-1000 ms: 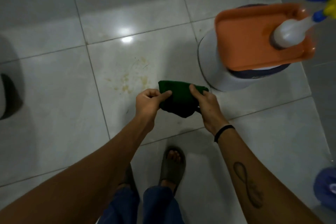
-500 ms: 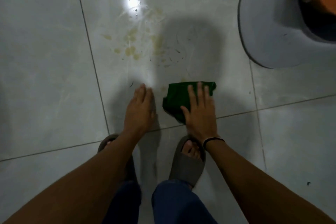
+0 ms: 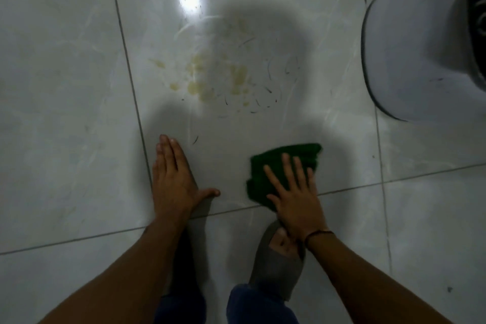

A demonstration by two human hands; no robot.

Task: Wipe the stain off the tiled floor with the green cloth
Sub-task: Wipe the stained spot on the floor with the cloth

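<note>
A yellowish stain [image 3: 210, 79] with small dark flecks spreads over one pale floor tile, just below a bright light reflection. The folded green cloth [image 3: 278, 166] lies flat on the same tile, nearer to me and to the right of the stain, apart from it. My right hand [image 3: 294, 197] presses down on the cloth with fingers spread. My left hand [image 3: 175, 181] rests flat on the bare tile to the left, fingers together, thumb out, holding nothing.
A white round base [image 3: 410, 55] of some appliance stands at the upper right. My feet in grey slippers [image 3: 276, 258] are just behind my hands. Dark grout lines cross the pale tiled floor [image 3: 65, 113].
I have bent down from standing. The cloth went from being held in both hands to lying on the floor under my right hand. My left hand let go and spread flat on the tile.
</note>
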